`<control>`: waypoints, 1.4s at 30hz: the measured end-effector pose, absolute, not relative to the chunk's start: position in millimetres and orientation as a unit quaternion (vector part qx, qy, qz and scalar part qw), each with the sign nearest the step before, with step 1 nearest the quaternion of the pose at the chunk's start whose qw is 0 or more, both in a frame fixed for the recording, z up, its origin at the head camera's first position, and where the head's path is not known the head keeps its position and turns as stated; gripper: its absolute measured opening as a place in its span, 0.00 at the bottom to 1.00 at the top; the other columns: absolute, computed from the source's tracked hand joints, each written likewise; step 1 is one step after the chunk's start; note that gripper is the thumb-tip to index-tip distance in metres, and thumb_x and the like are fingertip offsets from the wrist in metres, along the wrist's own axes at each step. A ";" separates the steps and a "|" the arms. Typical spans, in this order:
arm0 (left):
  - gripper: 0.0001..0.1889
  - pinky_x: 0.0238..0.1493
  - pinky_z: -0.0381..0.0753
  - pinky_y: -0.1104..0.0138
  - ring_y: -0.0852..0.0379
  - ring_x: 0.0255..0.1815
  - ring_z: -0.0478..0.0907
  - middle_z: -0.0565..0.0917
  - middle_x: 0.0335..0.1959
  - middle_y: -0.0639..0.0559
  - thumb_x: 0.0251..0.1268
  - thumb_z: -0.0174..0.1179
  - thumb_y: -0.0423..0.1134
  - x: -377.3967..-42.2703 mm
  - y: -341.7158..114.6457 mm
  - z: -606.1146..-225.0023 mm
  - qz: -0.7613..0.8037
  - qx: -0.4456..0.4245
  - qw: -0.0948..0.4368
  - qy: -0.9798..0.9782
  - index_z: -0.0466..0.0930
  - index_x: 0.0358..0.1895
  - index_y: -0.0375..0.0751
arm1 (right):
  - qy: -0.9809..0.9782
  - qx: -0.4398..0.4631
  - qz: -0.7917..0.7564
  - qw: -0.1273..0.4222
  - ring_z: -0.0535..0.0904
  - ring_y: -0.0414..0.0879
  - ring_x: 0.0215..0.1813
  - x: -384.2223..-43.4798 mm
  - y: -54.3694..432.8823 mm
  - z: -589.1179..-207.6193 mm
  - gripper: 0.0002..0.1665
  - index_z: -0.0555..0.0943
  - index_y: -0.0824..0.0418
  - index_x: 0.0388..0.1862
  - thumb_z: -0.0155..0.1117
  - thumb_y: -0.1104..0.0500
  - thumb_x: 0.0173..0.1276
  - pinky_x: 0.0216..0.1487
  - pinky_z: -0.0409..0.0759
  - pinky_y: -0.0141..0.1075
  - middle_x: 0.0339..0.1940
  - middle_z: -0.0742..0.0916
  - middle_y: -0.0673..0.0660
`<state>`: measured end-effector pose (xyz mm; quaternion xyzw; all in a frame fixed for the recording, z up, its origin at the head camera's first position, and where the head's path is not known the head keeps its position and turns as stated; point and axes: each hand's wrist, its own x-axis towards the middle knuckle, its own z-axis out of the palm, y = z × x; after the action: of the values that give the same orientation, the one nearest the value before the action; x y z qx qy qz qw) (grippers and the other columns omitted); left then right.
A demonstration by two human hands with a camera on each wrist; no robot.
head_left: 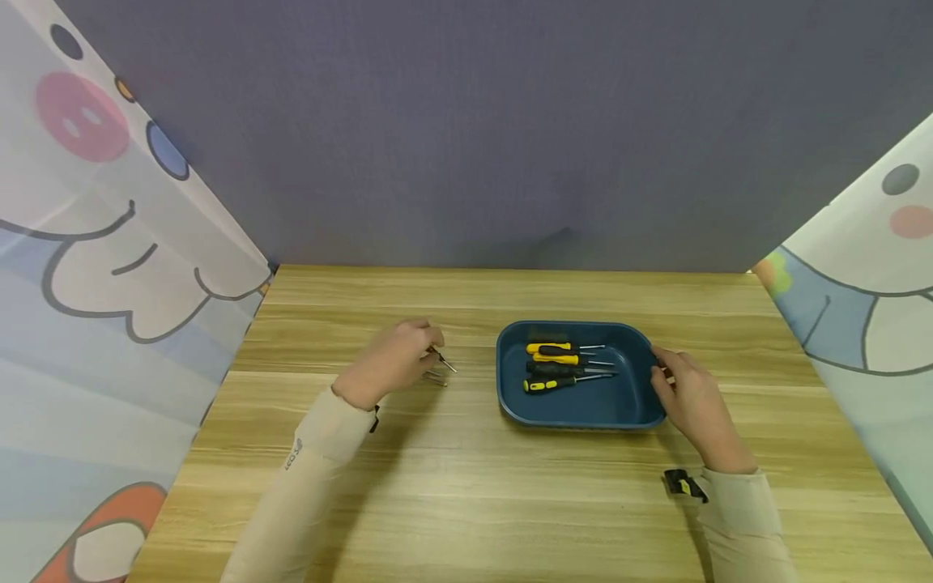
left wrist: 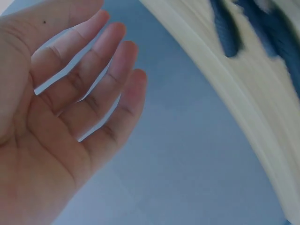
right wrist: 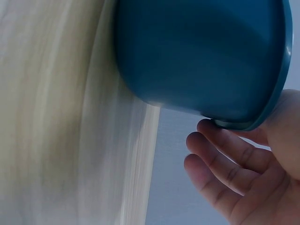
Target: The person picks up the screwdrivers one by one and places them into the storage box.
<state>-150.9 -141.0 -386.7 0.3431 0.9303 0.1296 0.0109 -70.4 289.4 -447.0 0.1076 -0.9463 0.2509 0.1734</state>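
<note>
Blue tray [head_left: 583, 408] lies between left hand [head_left: 397, 358] and gripping right hand [head_left: 691, 397].

Right of centre, your tray [head_left: 583, 424] is deep blue — the screwdrivers [head_left: 547, 386] in it have black, yellow or mixed handles [head_left: 550, 368] and silvery shafts [head_left: 599, 376]. At lower left and right, your sleeves [head_left: 295, 494] are cream, the left with dark lettering [head_left: 292, 455]. Yellow-brown grain streaks the table [head_left: 474, 502]; the wall [head_left: 466, 146] above is plain grey-violet — side backdrops [head_left: 44, 324] carry cartoons [head_left: 83, 117] in white, pink and pale blue.

Two hands [head_left: 394, 359], one bin [head_left: 583, 405], at least six screwdrivers [head_left: 548, 385] show
</note>
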 end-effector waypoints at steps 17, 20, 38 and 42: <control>0.12 0.40 0.83 0.59 0.48 0.39 0.83 0.84 0.41 0.43 0.57 0.67 0.23 -150.9 -198.8 -414.9 0.134 0.290 0.021 0.947 0.86 0.45 0.33 | -0.944 0.111 0.254 0.178 0.82 0.62 0.37 -69.6 289.7 -447.8 0.20 0.76 0.80 0.58 0.60 0.75 0.67 0.32 0.83 0.53 0.40 0.83 0.71; 0.11 0.39 0.83 0.59 0.48 0.40 0.82 0.84 0.40 0.44 0.56 0.69 0.24 -152.3 -201.4 -419.8 0.120 0.279 0.034 0.952 0.87 0.43 0.35 | -0.944 0.113 0.252 0.180 0.82 0.62 0.37 -69.4 289.7 -447.9 0.20 0.76 0.80 0.58 0.60 0.75 0.67 0.31 0.83 0.53 0.39 0.83 0.71; 0.12 0.43 0.84 0.54 0.44 0.44 0.82 0.83 0.43 0.42 0.56 0.73 0.29 -158.0 -205.2 -439.5 0.090 0.252 0.048 0.962 0.86 0.44 0.37 | -0.943 0.119 0.244 0.193 0.82 0.61 0.36 -70.3 289.1 -448.4 0.20 0.76 0.80 0.57 0.61 0.76 0.66 0.30 0.83 0.52 0.39 0.83 0.70; 0.13 0.42 0.84 0.54 0.43 0.44 0.82 0.82 0.43 0.42 0.56 0.73 0.28 -157.8 -205.2 -439.6 0.086 0.251 0.051 0.963 0.86 0.45 0.37 | -0.944 0.116 0.244 0.189 0.82 0.61 0.36 -70.1 288.6 -447.7 0.20 0.76 0.80 0.58 0.60 0.75 0.66 0.30 0.83 0.52 0.39 0.83 0.70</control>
<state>-157.8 -205.2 -439.6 0.2506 0.9629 0.0863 0.0510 -70.1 288.6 -447.7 0.1156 -0.9440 0.2444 0.1893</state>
